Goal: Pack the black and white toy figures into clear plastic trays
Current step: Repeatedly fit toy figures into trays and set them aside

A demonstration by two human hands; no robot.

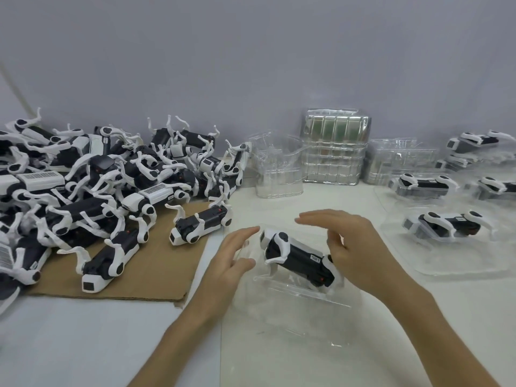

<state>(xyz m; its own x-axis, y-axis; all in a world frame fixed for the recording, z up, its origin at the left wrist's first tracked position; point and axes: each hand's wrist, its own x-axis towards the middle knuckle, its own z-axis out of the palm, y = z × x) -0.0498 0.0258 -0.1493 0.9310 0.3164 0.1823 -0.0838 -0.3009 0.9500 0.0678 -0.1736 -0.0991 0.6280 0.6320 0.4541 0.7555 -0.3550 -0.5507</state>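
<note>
A black and white toy figure (296,256) lies tilted in a clear plastic tray (290,303) at the centre of the table. My left hand (233,261) rests with straight fingers against the tray's left edge. My right hand (356,247) hovers over the figure's rear end, fingers stretched out above it and the thumb touching its back end. A big pile of loose figures (92,185) fills the left side, partly on brown cardboard (156,275).
Stacks of empty clear trays (279,171) (333,152) (399,160) stand against the grey wall. Several packed trays with figures (446,233) (424,187) lie on the right. White table surface (83,344) shows in front of the cardboard.
</note>
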